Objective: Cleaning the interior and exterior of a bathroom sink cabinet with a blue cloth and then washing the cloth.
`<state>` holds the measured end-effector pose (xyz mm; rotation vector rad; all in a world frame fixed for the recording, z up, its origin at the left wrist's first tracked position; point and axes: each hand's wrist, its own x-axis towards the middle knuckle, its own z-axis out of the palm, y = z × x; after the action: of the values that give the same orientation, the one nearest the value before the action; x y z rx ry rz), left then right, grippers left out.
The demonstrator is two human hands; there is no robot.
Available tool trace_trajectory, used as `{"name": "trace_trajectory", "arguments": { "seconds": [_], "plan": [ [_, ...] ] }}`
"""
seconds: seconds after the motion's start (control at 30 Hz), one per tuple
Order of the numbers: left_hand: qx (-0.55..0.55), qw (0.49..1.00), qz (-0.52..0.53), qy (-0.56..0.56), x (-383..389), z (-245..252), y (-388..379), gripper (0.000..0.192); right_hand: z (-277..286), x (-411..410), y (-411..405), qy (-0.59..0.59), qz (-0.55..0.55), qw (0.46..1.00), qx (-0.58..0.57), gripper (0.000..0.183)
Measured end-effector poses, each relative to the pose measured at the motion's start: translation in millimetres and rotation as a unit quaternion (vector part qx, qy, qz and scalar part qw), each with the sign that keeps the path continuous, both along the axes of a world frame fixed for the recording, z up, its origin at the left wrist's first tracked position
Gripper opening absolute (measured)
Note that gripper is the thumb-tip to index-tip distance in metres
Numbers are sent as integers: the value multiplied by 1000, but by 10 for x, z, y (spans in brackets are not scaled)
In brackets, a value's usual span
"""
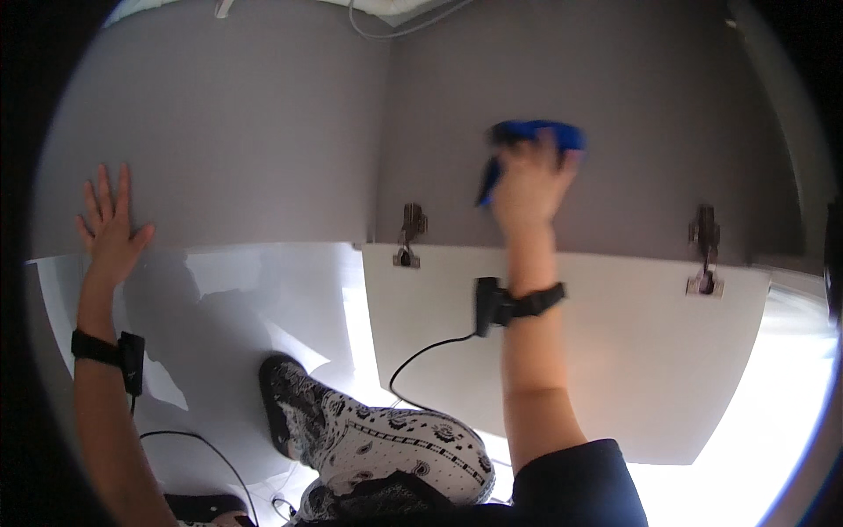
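Note:
My right hand (530, 184) is pressed over a dark blue cloth (570, 135) against a grey panel (632, 118) of what looks like a cabinet interior. Motion blurs that hand and the cloth, and part of the cloth is hidden under the fingers. At the far left, my left hand (113, 227) lies with spread fingers on the adjoining grey panel (250, 132), near its lower edge; it holds nothing. Below my right hand, an off-white cabinet door (606, 356) hangs on two metal hinges, one at left (411, 230) and one at right (706, 253).
Black straps with small devices sit on both wrists (99, 349) (527, 304), each trailing a thin cable (408, 362). Another cable (421, 31) hangs at the top. My patterned trouser leg (402, 441) and dark shoe (283, 402) are below, beside a glossy, light-reflecting surface (217, 349).

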<state>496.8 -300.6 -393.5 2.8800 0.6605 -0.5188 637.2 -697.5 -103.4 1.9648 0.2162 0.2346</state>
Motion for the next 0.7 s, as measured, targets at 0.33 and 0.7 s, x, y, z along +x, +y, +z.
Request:
{"name": "trace_trajectory", "arguments": {
  "seconds": [0.33,0.7],
  "plan": [
    [-20,937,37,-346,-693,-104,-145,81,-522,-440,0,97,-17,992,82,27],
    [-597,756,229,-142,-3273,1348,-1453,51,-1008,245,-104,306,-124,943,38,31]
  ]
}}
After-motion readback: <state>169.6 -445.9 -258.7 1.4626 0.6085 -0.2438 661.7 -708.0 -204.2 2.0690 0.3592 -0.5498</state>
